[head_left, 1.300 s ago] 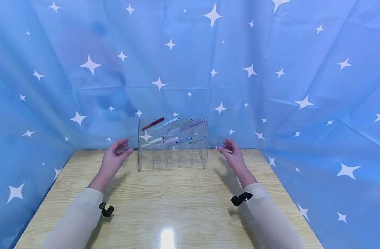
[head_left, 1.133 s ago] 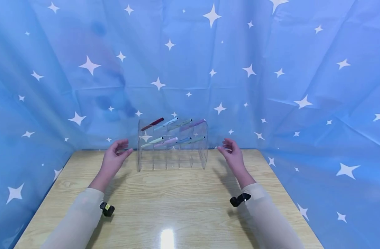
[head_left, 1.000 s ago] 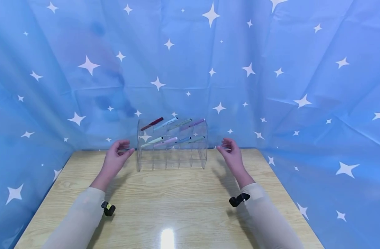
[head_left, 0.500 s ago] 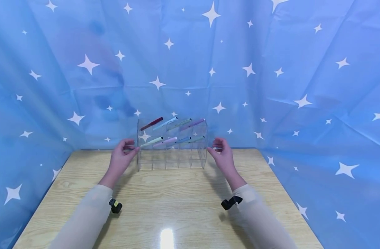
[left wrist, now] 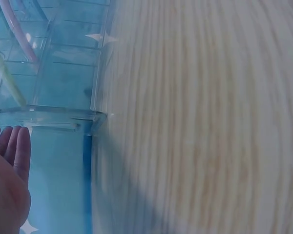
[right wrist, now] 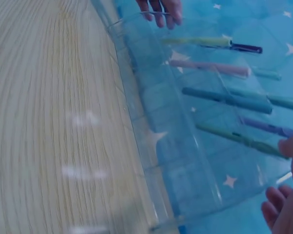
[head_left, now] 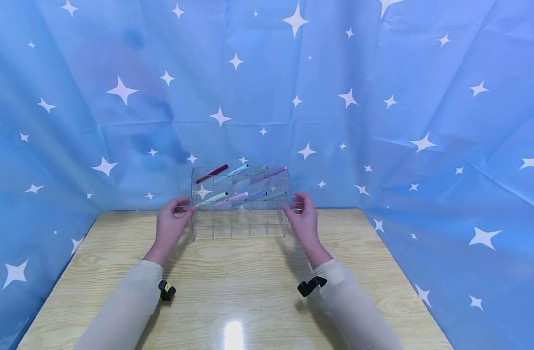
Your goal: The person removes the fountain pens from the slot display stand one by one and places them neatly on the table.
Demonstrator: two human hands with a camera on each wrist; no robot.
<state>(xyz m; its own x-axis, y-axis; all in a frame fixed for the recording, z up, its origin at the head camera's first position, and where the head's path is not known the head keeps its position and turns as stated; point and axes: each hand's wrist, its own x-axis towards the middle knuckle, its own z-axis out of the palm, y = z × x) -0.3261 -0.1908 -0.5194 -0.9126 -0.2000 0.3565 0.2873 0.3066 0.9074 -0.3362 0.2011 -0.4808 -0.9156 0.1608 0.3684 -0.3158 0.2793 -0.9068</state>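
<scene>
A clear acrylic pen rack [head_left: 240, 232] stands at the back of the table, with several capped pens slanting in two tiers. A dark red pen [head_left: 212, 173] is at upper left, a purple one [head_left: 276, 172] at upper right. My left hand [head_left: 170, 226] is at the rack's left side wall, thumb on the front edge, fingers along the outside; how firmly they press is unclear. My right hand [head_left: 304, 221] straddles the right side wall. In the right wrist view its thumb [right wrist: 289, 147] lies inside and its fingers [right wrist: 272, 207] outside, with a visible gap between.
The wood-grain table [head_left: 236, 287] reaches toward me in front of the rack. A blue curtain with white stars [head_left: 249, 87] hangs close behind the rack and along both sides. Black wrist cameras [head_left: 312, 286] are worn at both cuffs.
Both hands have moved inward from beside the rack to its two side walls. The right thumb now overlaps the rack's right edge. The rack and pens stay put.
</scene>
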